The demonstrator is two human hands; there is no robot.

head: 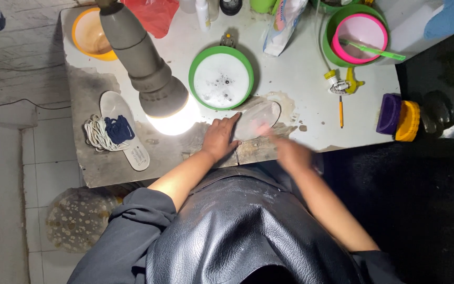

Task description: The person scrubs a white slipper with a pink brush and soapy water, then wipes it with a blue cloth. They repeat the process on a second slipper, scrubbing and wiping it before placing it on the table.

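Head view: left hand (219, 138) lies flat, fingers spread, pinning a pale insole (258, 119) on the counter (300, 68) below the green bowl (222, 78). Right hand (290, 153) is blurred over its near end — finger state can't tell. Best to keep the pin firm — short, even strokes.

Green-rimmed white bowl (221, 78), orange bowl (91, 36), pink bowl (360, 30) in green, purple-and-yellow brush (398, 117), black apron (237, 226), red bag (153, 14)

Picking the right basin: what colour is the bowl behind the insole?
Green rim, white inside bowl; head view.
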